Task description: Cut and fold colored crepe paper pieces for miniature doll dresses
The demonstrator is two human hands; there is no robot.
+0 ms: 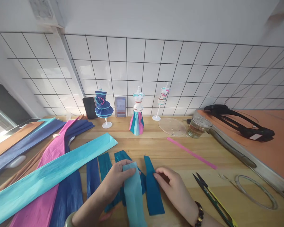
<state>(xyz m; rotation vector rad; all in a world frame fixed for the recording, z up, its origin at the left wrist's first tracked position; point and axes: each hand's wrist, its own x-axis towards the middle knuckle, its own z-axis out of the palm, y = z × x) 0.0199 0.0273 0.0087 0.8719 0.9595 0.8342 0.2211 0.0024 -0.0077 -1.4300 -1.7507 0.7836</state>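
Observation:
My left hand point(113, 183) pinches the top of a light blue crepe paper strip point(134, 198) that hangs toward me. My right hand point(174, 187) rests its fingertips on the edge of a dark teal paper strip point(153, 189) lying on the wooden table point(170, 151). More teal and navy strips point(97, 171) lie under and left of my left hand. Black and yellow scissors point(213, 198) lie just right of my right hand.
Long sheets of light blue point(49, 176), pink point(52, 157) and navy paper cover the left of the table. Three small mannequins point(137, 110) in paper dresses stand by the tiled wall. A thin pink strip point(191, 153), a glass jar point(198, 126), a clear plate point(172, 126) and a wire ring point(255, 192) lie to the right.

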